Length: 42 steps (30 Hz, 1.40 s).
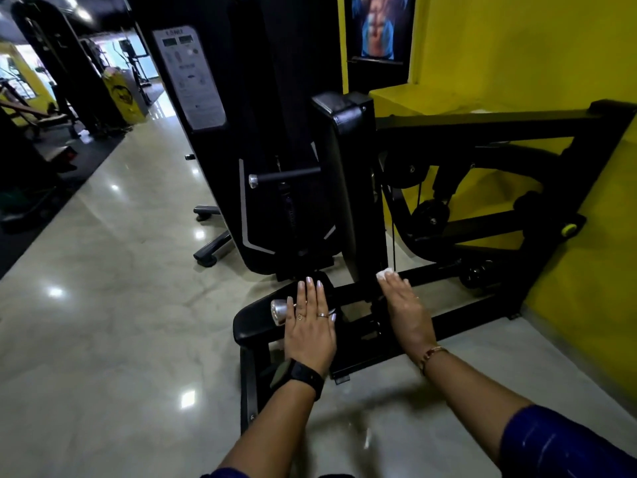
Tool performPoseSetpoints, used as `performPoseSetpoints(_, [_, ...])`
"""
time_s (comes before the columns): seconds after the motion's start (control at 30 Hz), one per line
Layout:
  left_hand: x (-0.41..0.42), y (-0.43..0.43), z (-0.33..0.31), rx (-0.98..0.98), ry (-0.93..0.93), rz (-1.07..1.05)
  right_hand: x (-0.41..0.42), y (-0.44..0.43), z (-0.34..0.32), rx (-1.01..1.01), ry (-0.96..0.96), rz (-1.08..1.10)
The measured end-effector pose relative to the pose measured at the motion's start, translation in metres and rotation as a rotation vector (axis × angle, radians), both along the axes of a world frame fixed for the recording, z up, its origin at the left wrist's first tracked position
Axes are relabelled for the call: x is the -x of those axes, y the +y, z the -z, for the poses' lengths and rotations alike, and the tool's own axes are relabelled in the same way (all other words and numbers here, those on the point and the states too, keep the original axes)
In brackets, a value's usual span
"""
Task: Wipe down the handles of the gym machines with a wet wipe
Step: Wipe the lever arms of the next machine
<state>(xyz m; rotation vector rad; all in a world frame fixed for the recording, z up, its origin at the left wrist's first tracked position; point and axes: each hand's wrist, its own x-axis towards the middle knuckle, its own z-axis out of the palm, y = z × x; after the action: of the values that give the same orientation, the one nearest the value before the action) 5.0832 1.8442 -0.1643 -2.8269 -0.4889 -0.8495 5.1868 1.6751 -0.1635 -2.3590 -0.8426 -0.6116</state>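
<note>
Plainly, the wipe (pixel 385 273) is a small bunched wad, showing just past the tips of the right hand (pixel 406 313). That hand's fingers lie straight and together. Its thumb is hidden, so I cannot tell whether it pinches the wad or the fingers only press it toward the bar (pixel 434 270). A loose hold is the main risk: the wipe could slip and drop to the floor (pixel 120 305) and pick up grit.

The wipe also sits off any grip and close to the cable (pixel 393 232), so a careless reach could snag it there or pick up grease.

The left hand (pixel 310 326) lies flat, fingers straight and together, over the low handle (pixel 280 310), of which only the chrome end shows. No wipe is under it. Bare skin there may re-soil the grip, and the hand blocks the wipe's way.

A second handle (pixel 289 175) higher up could be missed. A wad that small may also dry out early.
</note>
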Motion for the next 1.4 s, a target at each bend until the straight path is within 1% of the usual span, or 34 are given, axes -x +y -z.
performPoseSetpoints(0.13, [-0.012,-0.01,-0.002,-0.01,0.022,0.046,0.034,0.039,0.0,0.055,-0.066,-0.222])
performPoseSetpoints(0.23, [-0.016,-0.011,-0.002,-0.007,0.03,0.042,0.028,0.031,0.0,0.072,-0.103,-0.294])
performPoseSetpoints(0.27, [-0.016,-0.011,-0.002,-0.002,0.026,0.04,0.02,0.021,0.0,0.098,-0.128,-0.281])
performPoseSetpoints(0.33, [-0.017,-0.012,0.0,0.011,0.024,0.04,0.003,-0.006,-0.002,0.102,-0.137,-0.173])
performPoseSetpoints(0.4, [-0.019,-0.015,0.0,0.018,0.031,0.038,-0.014,-0.031,-0.002,0.053,-0.061,-0.008])
performPoseSetpoints(0.47, [-0.022,-0.018,0.001,0.017,0.042,0.048,-0.023,-0.041,0.001,0.012,0.019,0.088])
performPoseSetpoints(0.57, [-0.028,-0.027,0.003,-0.006,0.066,0.085,-0.015,-0.026,0.0,0.01,-0.002,0.066])
performPoseSetpoints(0.67, [-0.036,-0.037,0.006,-0.032,0.089,0.136,0.007,0.0,0.004,0.08,-0.062,-0.119])
performPoseSetpoints(0.73, [-0.042,-0.042,0.006,-0.058,0.102,0.16,0.01,0.0,0.008,0.082,-0.068,-0.212])
performPoseSetpoints(0.8, [-0.047,-0.045,0.005,-0.071,0.108,0.179,-0.003,-0.017,0.011,0.097,-0.077,-0.178])
performPoseSetpoints(0.87, [-0.05,-0.048,0.004,-0.078,0.113,0.196,-0.018,-0.039,0.01,0.121,-0.058,-0.044])
performPoseSetpoints(0.93, [-0.054,-0.052,0.003,-0.076,0.115,0.204,-0.033,-0.057,0.006,0.126,0.013,0.128])
performPoseSetpoints(1.0, [-0.059,-0.057,0.004,-0.06,0.107,0.194,-0.04,-0.064,0.003,0.125,0.078,0.226])
performPoseSetpoints(1.07, [-0.064,-0.061,0.004,-0.054,0.116,0.2,-0.037,-0.058,0.001,0.12,0.074,0.206])
performPoseSetpoints(1.2, [-0.071,-0.067,0.003,-0.116,0.151,0.252,-0.012,-0.035,0.009,0.142,-0.016,-0.053])
performPoseSetpoints(1.27, [-0.075,-0.069,0.002,-0.137,0.153,0.263,-0.013,-0.042,0.008,0.132,-0.032,-0.113])
performPoseSetpoints(1.33, [-0.078,-0.07,0.002,-0.136,0.151,0.271,-0.025,-0.056,0.007,0.137,-0.014,-0.05])
performPoseSetpoints(1.4, [-0.08,-0.071,0.002,-0.132,0.149,0.276,-0.038,-0.072,0.003,0.154,0.108,0.107])
